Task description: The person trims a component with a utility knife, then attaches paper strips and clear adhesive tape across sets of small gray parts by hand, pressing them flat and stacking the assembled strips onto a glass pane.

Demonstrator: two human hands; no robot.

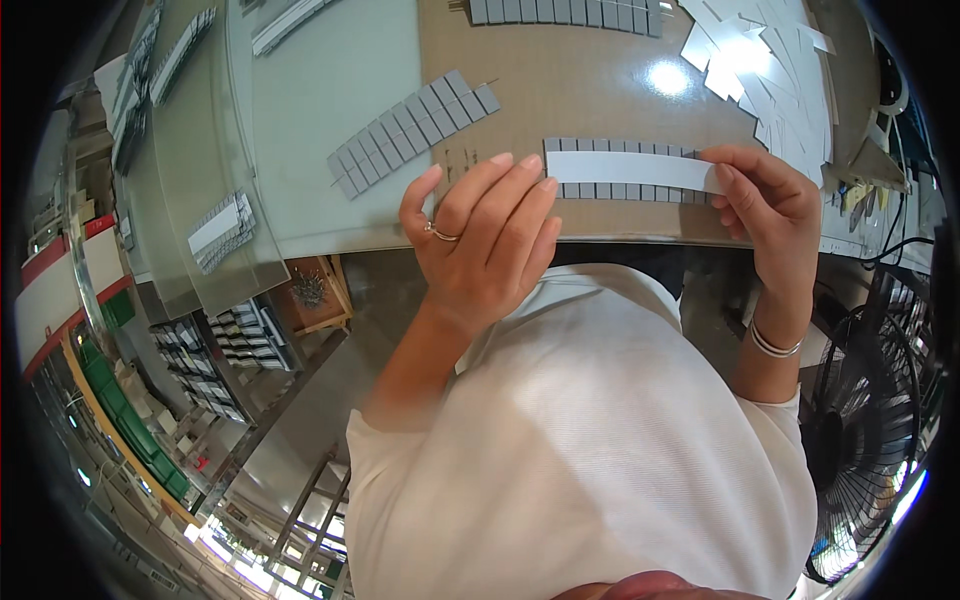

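A long white strip lies along the middle of a row of grey rectangular blocks near the table's front edge. Block ends stick out above and below it. My right hand pinches the strip's right end between thumb and fingers. At the left end, my left hand has its fingers stretched out, and a fingertip meets or nearly meets the strip's corner. It wears a ring and holds nothing. Another row of grey blocks lies slantwise beyond my left hand, with thin wire-like ends poking out.
Loose white strips are heaped at the far right. More grey blocks lie at the far edge. A small grey stack with a white strip sits on the glass at left. A black fan stands right of me.
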